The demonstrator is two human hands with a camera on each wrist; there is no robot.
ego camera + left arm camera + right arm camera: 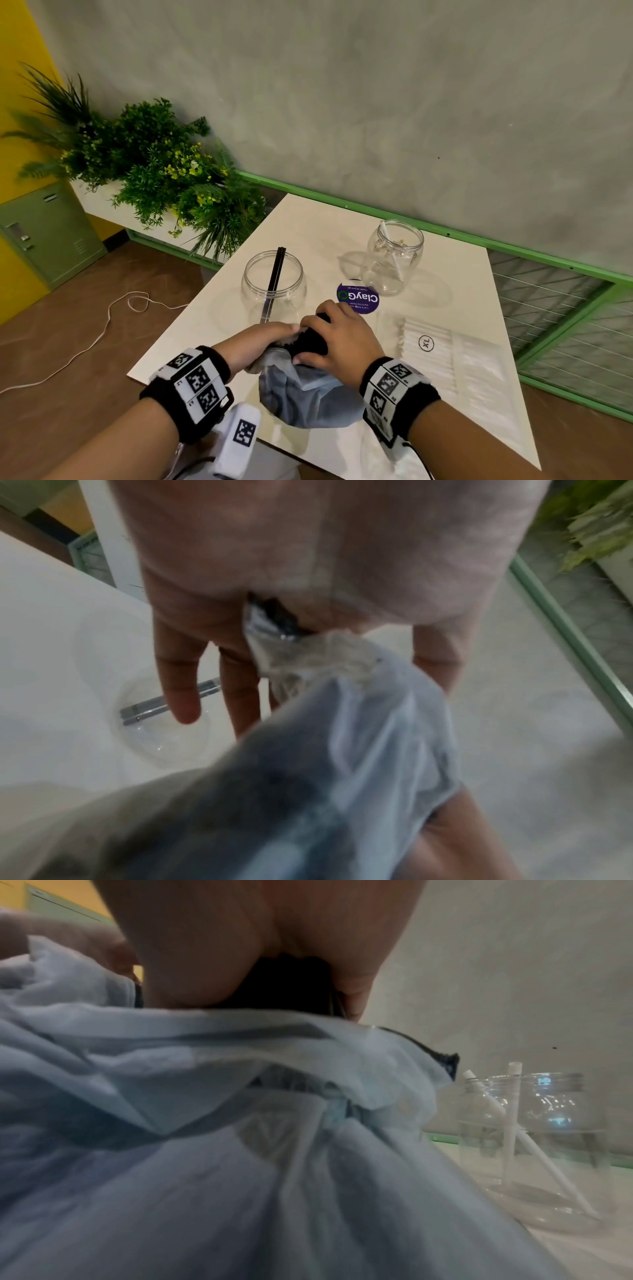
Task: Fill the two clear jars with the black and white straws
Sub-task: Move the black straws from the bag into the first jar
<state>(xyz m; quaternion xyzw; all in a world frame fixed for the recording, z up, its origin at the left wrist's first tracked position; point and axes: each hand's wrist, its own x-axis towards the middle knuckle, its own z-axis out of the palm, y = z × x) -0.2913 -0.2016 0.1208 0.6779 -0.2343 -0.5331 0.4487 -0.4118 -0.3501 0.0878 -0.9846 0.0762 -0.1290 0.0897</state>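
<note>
Black straws (pixel 310 341) stick out of a thin plastic bag (pixel 305 397) at the desk's (pixel 455 308) near edge. Right hand (pixel 342 337) curls around the bundle, probably pulling it out; left hand (pixel 262 344) pinches the bag. Next, lift them into the left jar (pixel 273 286).

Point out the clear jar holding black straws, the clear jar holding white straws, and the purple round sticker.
Clear jar holding black straws (pixel 273 287): head view, front wall.
Clear jar holding white straws (pixel 395 257): head view, body.
Purple round sticker (pixel 358 297): head view, centre.

left wrist: black band (pixel 191 387), white tag blocks | right wrist: black band (pixel 399 394), same tags, black cable
</note>
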